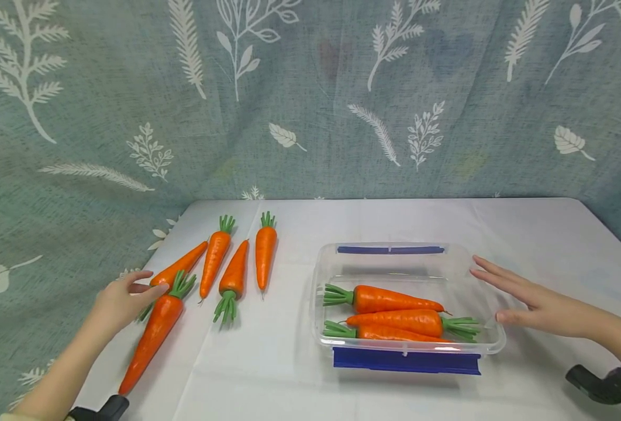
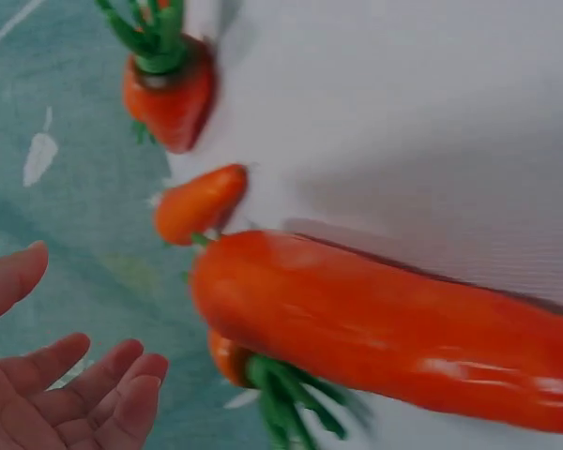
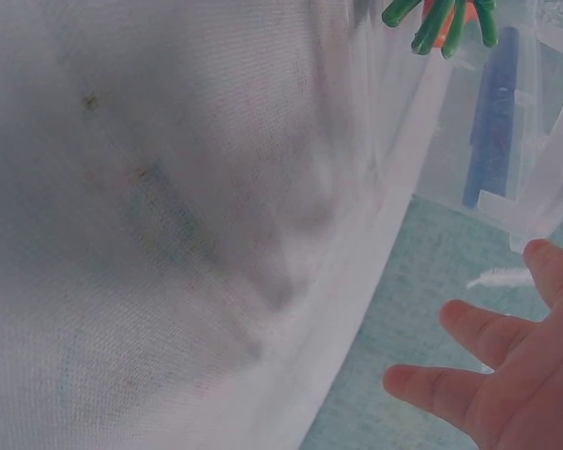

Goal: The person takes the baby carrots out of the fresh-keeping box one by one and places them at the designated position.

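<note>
On the left of the head view, my left hand (image 1: 120,304) is at the leafy end of the nearest carrot (image 1: 155,333), its thumb and fingers apart. The left wrist view has that hand (image 2: 80,398) with loosely bent fingers and nothing in them, beside the large carrot (image 2: 385,328). A second carrot (image 1: 181,264) lies just behind, its leaves partly hidden. My right hand (image 1: 547,304) reaches with spread fingers to the right side of a clear plastic box (image 1: 318,292); contact is hard to tell. Three carrots, among them one at the back (image 1: 389,299), lie in the box.
Beyond the left hand lie more carrots: one with leaves toward the back (image 1: 217,254), one with leaves toward the front (image 1: 234,272), and another (image 1: 265,251) further right. A white cloth (image 1: 268,362) covers the table. Behind hangs a green leaf-patterned curtain (image 1: 310,158).
</note>
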The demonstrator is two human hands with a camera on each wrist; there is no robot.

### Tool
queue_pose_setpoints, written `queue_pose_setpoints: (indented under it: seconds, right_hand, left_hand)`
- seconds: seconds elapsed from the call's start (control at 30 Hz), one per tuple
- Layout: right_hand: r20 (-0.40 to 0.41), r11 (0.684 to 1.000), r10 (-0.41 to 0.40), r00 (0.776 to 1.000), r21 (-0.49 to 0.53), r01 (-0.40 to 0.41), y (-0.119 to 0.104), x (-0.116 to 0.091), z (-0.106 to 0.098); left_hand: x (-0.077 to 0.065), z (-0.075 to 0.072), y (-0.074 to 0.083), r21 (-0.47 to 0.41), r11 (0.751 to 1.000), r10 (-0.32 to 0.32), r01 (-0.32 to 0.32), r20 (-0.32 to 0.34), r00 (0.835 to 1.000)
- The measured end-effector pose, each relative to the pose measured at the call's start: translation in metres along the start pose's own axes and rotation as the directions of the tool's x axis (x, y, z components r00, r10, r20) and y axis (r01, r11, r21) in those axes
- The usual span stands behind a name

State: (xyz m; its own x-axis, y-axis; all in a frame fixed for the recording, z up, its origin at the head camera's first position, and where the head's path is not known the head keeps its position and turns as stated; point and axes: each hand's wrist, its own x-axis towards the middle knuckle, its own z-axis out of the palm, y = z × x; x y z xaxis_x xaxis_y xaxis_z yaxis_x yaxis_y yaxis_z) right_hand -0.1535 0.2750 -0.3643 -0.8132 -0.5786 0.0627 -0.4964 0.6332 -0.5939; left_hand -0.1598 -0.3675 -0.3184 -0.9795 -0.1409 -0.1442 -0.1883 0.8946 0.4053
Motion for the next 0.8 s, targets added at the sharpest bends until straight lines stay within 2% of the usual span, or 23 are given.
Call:
queue_pose_setpoints:
  seconds: [0.27, 0.5, 0.67, 0.8]
  right_hand:
    - [0.001, 1.000, -0.001, 1.000, 0.003, 0.001, 0.000, 0.001, 0.000]
    - [0.000, 1.000, -0.015, 1.000, 0.016, 0.015, 0.000, 0.000, -0.001]
    - [0.000, 1.000, -0.012, 1.000, 0.017, 0.012, -0.001, 0.000, -0.001]
    - [0.002, 1.000, -0.005, 1.000, 0.017, 0.005, -0.001, -0.001, -0.001]
  left_hand:
    - [-0.004, -0.016, 0.041, 0.014, 0.991, 0.132, -0.131, -0.060, 0.989]
    - [-0.008, -0.028, 0.088, -0.015, 0.978, 0.206, -0.207, -0.053, 0.977]
    - [-0.012, -0.037, 0.124, -0.039, 0.962, 0.269, -0.272, -0.065, 0.961]
    - [-0.014, -0.038, 0.152, -0.088, 0.943, 0.319, -0.321, -0.033, 0.947]
